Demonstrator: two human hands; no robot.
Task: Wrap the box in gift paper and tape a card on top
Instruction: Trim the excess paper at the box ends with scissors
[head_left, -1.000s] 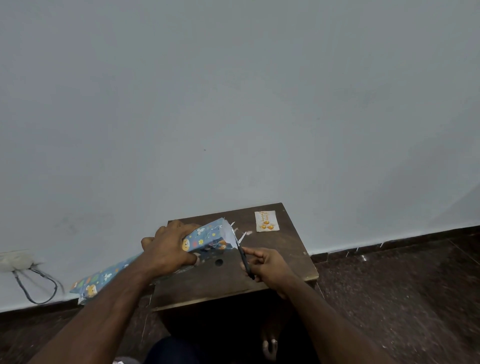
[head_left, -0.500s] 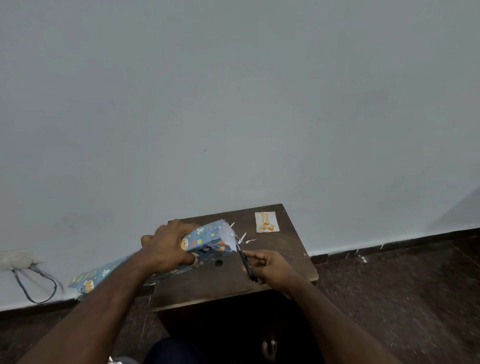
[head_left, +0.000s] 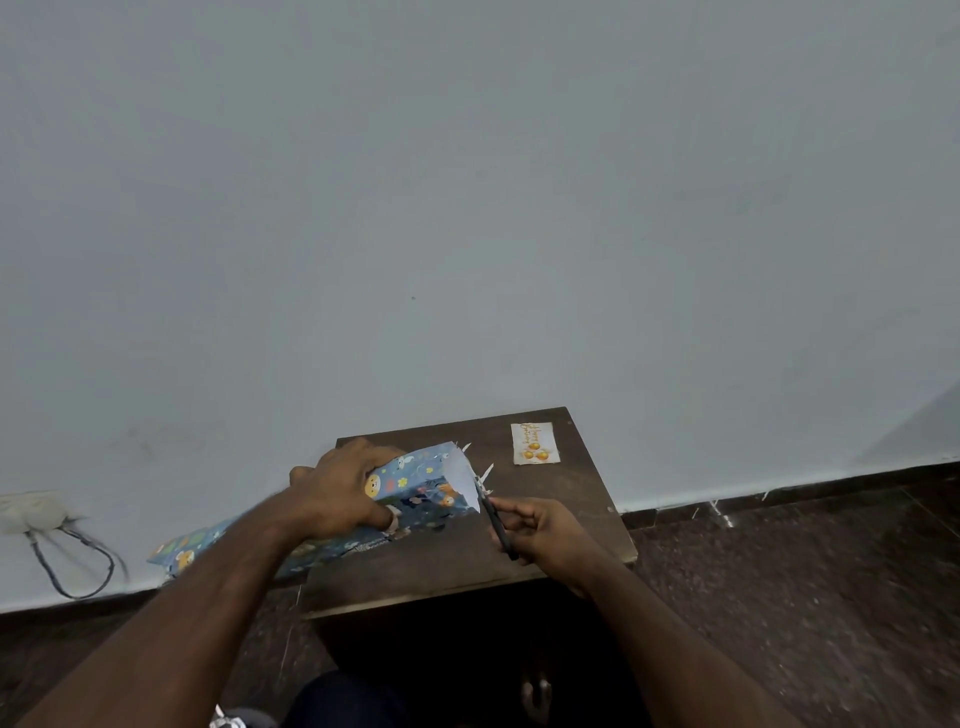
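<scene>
On table (head_left: 467, 577) | left hand (head_left: 340, 488) grips wrapped box (head_left: 421, 483) | right hand (head_left: 545, 530) holds scissors (head_left: 496, 522)

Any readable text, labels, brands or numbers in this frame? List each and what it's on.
Nothing can be quoted.
Card on the table: gold script above orange shapes, too small and blurred to read.
Gift paper on the box: cartoon animals and flowers, no legible words.
Scissors in the right hand: no marking visible.

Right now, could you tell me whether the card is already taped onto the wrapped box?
Not yet. The card lies flat on the table, apart from the wrapped box.
</scene>
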